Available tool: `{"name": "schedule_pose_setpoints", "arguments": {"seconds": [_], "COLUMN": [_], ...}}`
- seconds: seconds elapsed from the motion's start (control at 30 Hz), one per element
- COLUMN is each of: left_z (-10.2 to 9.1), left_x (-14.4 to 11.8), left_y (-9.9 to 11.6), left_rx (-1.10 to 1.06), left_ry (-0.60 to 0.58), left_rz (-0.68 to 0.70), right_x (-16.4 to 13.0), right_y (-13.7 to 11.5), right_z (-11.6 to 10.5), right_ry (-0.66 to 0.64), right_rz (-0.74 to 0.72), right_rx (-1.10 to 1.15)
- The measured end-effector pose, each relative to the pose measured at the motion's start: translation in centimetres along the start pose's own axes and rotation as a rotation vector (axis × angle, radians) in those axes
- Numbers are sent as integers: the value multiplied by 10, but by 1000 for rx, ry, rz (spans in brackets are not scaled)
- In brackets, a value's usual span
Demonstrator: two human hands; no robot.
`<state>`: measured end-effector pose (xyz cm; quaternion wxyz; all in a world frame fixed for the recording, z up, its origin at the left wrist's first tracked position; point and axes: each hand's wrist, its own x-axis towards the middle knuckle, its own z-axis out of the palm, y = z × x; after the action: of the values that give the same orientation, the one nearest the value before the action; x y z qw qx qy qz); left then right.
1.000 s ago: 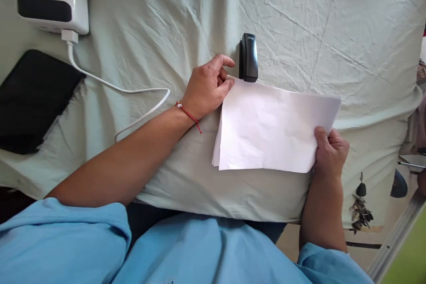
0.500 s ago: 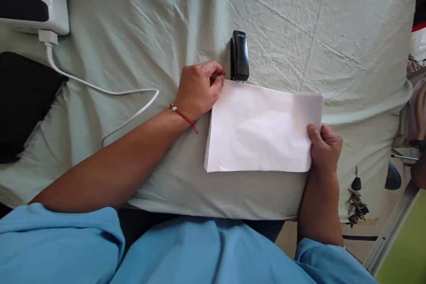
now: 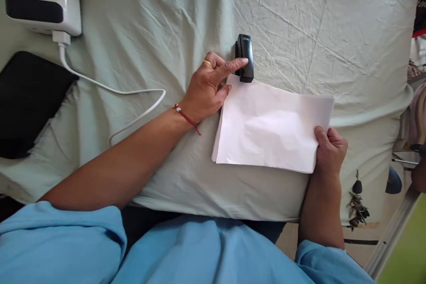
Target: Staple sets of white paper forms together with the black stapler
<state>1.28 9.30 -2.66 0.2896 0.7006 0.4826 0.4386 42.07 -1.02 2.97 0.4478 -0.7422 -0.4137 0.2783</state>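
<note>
Your right hand [image 3: 331, 150]: grip pinching the right edge of the paper stack [image 3: 266, 128], thumb on top, fingers curled beneath. Your left hand [image 3: 209, 83]: grip spread, index finger laid across the black stapler [image 3: 246, 46], thumb at the stack's far left corner. Whether that finger bears down, cannot tell. Stack sits over the near part of the cloth-covered worktop [image 3: 186, 177], far edge meeting the stapler's near end; how deep the paper goes in is hidden. Progress, as judged: sheets gathered and brought to the stapler. Outstanding: no staple visible in the paper; left edges slightly fanned, not yet squared.
</note>
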Motion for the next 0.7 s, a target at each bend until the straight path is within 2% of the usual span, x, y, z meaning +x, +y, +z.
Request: {"name": "schedule_pose_setpoints", "arguments": {"seconds": [0.1, 0.33, 0.53, 0.7], "left_z": [2, 1, 4, 6], "left_x": [2, 2, 1, 0], "left_y": [-2, 6, 10, 10], "left_rx": [27, 11, 76, 140], "left_ry": [-10, -14, 2, -10], "left_rz": [58, -43, -47, 32], "right_x": [0, 1, -1, 0], "right_y": [0, 3, 6, 10], "right_z": [1, 0, 1, 0], "right_ry": [10, 7, 24, -2], "right_rz": [3, -13, -20, -40], "right_rx": [9, 7, 60, 62]}}
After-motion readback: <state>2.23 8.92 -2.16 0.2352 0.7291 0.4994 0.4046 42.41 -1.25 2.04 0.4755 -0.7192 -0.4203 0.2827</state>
